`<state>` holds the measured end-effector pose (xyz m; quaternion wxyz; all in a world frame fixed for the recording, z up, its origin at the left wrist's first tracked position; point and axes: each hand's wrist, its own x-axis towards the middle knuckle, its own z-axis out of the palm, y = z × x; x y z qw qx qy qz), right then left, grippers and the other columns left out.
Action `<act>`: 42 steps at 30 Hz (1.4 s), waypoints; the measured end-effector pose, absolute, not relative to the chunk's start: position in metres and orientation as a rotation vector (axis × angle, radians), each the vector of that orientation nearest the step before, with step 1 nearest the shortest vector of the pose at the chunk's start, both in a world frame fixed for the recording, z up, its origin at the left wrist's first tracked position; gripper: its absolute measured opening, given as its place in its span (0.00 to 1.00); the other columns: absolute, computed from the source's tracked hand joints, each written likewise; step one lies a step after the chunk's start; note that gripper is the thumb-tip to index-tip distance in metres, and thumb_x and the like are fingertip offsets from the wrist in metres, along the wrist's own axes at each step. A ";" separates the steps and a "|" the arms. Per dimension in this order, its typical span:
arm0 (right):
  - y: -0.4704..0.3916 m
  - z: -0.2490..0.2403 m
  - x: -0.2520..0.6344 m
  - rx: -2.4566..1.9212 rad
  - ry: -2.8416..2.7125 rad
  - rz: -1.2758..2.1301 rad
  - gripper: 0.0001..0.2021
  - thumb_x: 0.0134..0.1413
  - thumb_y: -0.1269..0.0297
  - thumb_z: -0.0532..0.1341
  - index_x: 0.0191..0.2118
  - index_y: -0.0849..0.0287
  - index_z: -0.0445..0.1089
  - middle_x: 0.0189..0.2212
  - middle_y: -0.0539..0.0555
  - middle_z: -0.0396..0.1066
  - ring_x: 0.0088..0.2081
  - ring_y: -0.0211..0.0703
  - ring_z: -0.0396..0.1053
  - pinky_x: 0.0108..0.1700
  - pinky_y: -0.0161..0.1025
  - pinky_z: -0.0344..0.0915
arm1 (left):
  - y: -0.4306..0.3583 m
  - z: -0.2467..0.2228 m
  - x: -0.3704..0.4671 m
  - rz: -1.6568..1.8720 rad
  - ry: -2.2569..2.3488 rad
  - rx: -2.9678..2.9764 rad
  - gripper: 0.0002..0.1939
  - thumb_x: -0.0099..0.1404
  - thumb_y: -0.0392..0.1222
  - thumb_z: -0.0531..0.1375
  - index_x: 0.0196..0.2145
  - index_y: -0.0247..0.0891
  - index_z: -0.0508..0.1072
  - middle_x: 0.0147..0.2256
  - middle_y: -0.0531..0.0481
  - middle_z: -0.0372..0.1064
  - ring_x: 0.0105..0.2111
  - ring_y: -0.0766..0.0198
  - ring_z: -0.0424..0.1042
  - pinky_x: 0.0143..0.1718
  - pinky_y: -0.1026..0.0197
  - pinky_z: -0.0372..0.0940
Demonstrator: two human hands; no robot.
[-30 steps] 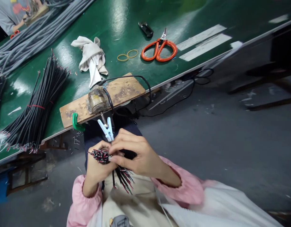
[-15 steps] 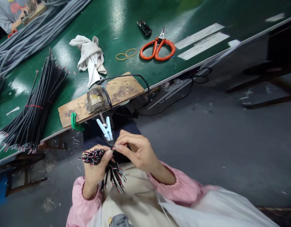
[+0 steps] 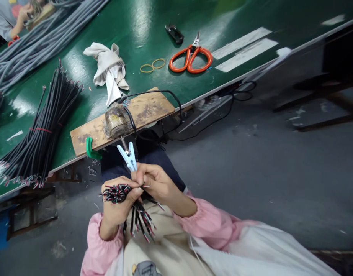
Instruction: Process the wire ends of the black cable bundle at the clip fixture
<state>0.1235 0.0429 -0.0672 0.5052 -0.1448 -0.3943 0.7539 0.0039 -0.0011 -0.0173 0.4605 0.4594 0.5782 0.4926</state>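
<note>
My left hand [image 3: 119,205] is wrapped round a bundle of black cables [image 3: 116,193], whose stripped ends show red, white and black wires. Its thumb and forefinger pinch near the end of one cable [image 3: 142,186] apart from the bundle. My right hand [image 3: 157,184] has its fingertips closed at that same cable end; the exact grip is partly hidden. More cable ends [image 3: 143,222] hang below my hands, over my lap. Just above my fingers, a light blue clothes peg [image 3: 129,156] sits on the shaft of a small motor [image 3: 116,120].
The motor is fixed on a wooden board [image 3: 153,105], held by a green clamp [image 3: 92,148] at the table edge. On the green table [image 3: 193,15] lie orange-handled scissors [image 3: 190,59], a white cloth [image 3: 106,69], rubber bands [image 3: 152,66] and a tied cable bundle [image 3: 46,128]. A co-worker's hand [image 3: 23,16] shows top left.
My right hand has drawn in and left, its fingers now close under the peg. My left hand has shifted slightly right with the bundle, and the hanging cable ends have swung.
</note>
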 end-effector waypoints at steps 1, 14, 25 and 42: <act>0.041 -0.068 0.122 -0.302 -0.843 1.956 0.20 0.57 0.47 0.64 0.26 0.59 0.68 0.22 0.46 0.59 0.22 0.34 0.57 0.24 0.34 0.57 | 0.000 -0.017 0.004 1.231 1.427 1.144 0.10 0.52 0.44 0.72 0.21 0.37 0.79 0.19 0.52 0.74 0.15 0.69 0.69 0.19 0.68 0.66; 0.053 -0.064 0.137 -0.359 -1.146 1.664 0.14 0.61 0.54 0.64 0.30 0.58 0.75 0.25 0.50 0.65 0.31 0.37 0.62 0.36 0.36 0.61 | 0.001 -0.005 0.004 1.212 1.476 1.241 0.06 0.56 0.37 0.68 0.22 0.38 0.79 0.15 0.55 0.72 0.14 0.70 0.68 0.18 0.71 0.65; 0.039 -0.059 0.127 -0.274 -0.621 2.155 0.17 0.51 0.53 0.70 0.24 0.61 0.70 0.23 0.47 0.60 0.23 0.32 0.58 0.24 0.31 0.59 | 0.000 -0.014 0.004 1.231 1.453 1.207 0.08 0.54 0.42 0.71 0.22 0.39 0.80 0.19 0.52 0.74 0.16 0.67 0.70 0.19 0.67 0.67; 0.087 -0.039 0.100 -0.448 -0.579 2.228 0.25 0.40 0.42 0.72 0.21 0.63 0.72 0.20 0.50 0.68 0.24 0.34 0.63 0.27 0.32 0.62 | 0.007 -0.002 0.000 1.274 1.621 1.241 0.05 0.54 0.37 0.69 0.22 0.39 0.80 0.18 0.54 0.74 0.17 0.67 0.71 0.22 0.66 0.68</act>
